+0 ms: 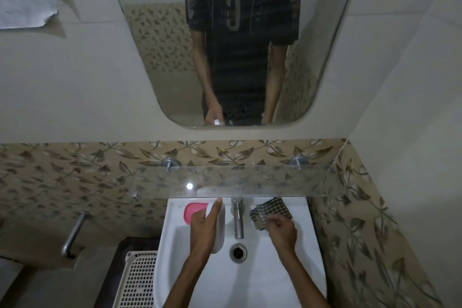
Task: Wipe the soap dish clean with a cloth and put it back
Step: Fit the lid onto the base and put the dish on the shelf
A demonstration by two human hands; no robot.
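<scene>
Soap dish of white plastic, oval (220,225), stands on edge left of the chrome tap (238,217), long axis vertical, left hand (203,230) grip curled around it, while right hand (281,229) pinches the checked cloth (271,209) lying right of the tap.
</scene>
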